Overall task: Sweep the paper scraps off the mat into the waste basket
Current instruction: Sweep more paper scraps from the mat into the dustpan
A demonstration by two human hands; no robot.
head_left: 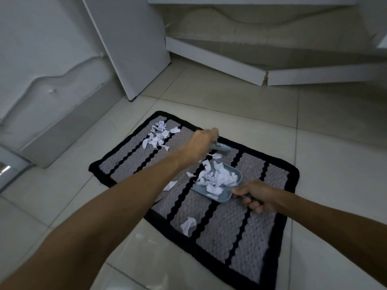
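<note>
The left hand (202, 143) is curled round a small brush (222, 147) near the middle of the frame, its head blurred over the mat's far side. The right hand (254, 195) grips the handle of a pale blue dustpan (225, 198), which sits on the mat (230, 227) right of centre, already heaped with paper scraps (215, 177).

To sweep well, I would keep the pan's lip pressed flat to the knobbly pile so scraps cannot slide under, and use short strokes toward it.

The pan's long axis runs from the handle at lower right to its open mouth at upper left, facing the loose cluster (159, 135) near the mat's upper-left corner. One crumpled scrap (188, 226) lies lower down, another (170, 185) just left of the pan. Around the mat is pale floor tile (335, 164). No waste basket is in view.
</note>
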